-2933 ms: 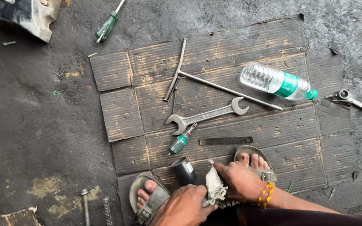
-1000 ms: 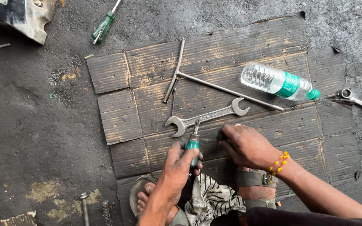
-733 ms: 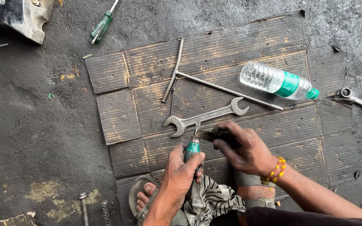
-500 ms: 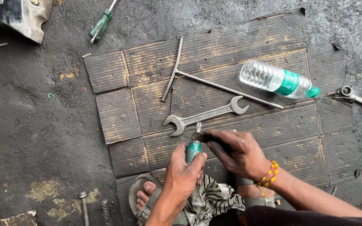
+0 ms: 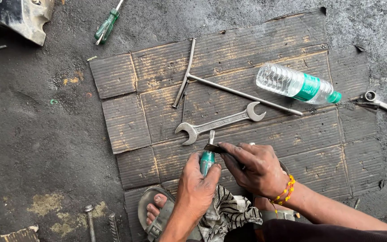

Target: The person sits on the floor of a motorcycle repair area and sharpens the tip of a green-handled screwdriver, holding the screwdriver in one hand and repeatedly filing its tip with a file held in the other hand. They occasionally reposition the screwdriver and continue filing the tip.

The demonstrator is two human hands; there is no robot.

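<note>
Fingers of the left hand [image 5: 198, 186] wrap tight round a green screwdriver [image 5: 207, 159], tip up. Right hand [image 5: 252, 168] pinches a dark flat strip [image 5: 214, 148] against the shaft, just above the left fingers; a spanner [image 5: 220, 122] lies beyond. Scraping seems underway, needing firm pressure.
</note>
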